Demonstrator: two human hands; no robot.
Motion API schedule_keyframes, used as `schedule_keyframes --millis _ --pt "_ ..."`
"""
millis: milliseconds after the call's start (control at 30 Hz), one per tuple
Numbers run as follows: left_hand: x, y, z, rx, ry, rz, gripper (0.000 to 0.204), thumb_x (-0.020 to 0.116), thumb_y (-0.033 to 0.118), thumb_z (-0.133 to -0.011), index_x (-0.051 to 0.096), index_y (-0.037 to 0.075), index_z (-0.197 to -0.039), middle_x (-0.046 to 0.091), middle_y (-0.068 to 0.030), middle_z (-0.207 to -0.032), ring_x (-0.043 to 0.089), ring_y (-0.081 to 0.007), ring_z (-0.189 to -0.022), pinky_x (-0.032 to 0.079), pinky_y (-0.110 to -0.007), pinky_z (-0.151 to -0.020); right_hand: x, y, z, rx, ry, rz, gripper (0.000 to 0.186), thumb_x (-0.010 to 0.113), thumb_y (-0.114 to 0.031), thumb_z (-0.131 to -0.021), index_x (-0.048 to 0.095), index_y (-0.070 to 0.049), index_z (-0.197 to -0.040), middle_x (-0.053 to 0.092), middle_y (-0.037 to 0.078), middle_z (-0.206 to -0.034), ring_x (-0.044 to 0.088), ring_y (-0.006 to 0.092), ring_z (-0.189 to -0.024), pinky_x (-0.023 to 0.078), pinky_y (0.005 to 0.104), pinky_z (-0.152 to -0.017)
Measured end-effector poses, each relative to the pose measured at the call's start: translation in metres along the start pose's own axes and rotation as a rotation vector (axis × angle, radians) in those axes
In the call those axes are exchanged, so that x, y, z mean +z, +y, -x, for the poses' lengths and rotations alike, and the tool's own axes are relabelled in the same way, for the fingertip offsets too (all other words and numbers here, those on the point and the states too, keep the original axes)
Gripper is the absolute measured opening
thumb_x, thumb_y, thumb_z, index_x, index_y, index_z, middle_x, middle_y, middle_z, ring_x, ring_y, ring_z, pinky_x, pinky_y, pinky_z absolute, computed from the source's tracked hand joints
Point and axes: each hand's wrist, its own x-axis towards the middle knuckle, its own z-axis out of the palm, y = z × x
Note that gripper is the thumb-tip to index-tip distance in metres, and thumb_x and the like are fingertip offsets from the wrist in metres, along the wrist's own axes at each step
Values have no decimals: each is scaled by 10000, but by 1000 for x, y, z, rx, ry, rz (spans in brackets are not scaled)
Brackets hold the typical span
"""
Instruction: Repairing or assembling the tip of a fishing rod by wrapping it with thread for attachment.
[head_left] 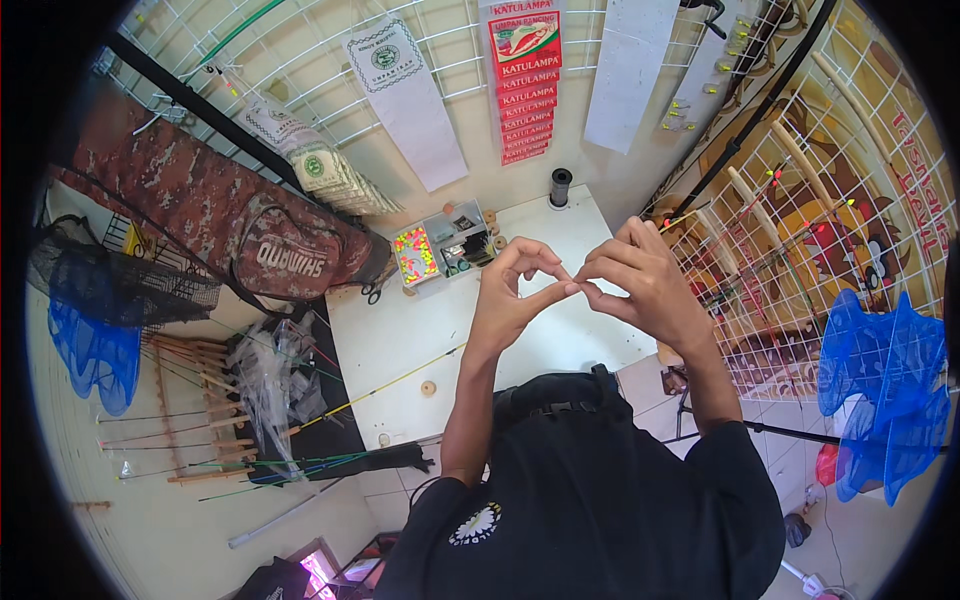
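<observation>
Both hands are raised over the white table [560, 345], their fingertips meeting. My left hand [512, 300] is closed in a pinch, thumb against forefinger. From the other side my right hand [645, 285] makes a similar pinch, its tips touching those of the left. Anything between the fingers is too small to make out. Beyond the left hand stands a clear compartment box [460, 240], with small dark items inside. Beside it is a tray of small pink and yellow pieces [415, 255]. A black spool [560, 188] stands farther back.
Scissors [372, 292] lie by a camouflage rod bag [230, 200] on the left. A thin yellow rod [395, 380] crosses the table near a small wooden ring [428, 388]. Blue nets [885, 390] hang at the right, below a white wire grid [760, 240] with rods.
</observation>
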Motion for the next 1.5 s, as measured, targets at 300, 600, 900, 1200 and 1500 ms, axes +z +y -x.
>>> schedule_keyframes --millis 300,600,900,1200,1500 --pt "1 2 2 -129 13 107 239 727 130 -856 555 58 -1005 676 -37 -829 608 -91 -829 400 -260 -776 13 3 3 -122 124 85 190 781 -122 -663 649 -121 -799 605 -39 -833 504 183 -772 405 339 -687" --pt "1 8 2 -221 -32 144 268 703 127 -877 541 51 -1077 660 -45 -869 604 -105 -877 451 -265 -836 17 4 8 -197 185 196 232 787 -139 -655 679 -131 -860 608 -47 -845 499 169 -740 392 329 -678" --pt "4 12 3 -207 -33 152 239 695 164 -889 646 15 -1070 688 -66 -890 622 -111 -888 460 -274 -866 23 5 15 -318 287 361 195 761 -148 -704 699 -144 -889 623 -60 -872 504 147 -758 391 315 -710" --pt "-2 6 4 -214 -57 198 145 664 128 -904 690 -6 -953 699 -83 -901 636 -127 -887 486 -287 -868 25 4 15 -336 345 394 150 746 -105 -720 697 -145 -855 613 -74 -825 483 133 -728 386 303 -705" --pt "2 5 5 -122 -46 61 135 673 140 -903 655 6 -914 673 -54 -868 624 -125 -863 476 -296 -856 24 4 18 -314 318 395 210 773 -152 -694 712 -139 -894 632 -74 -844 484 133 -728 383 316 -705"
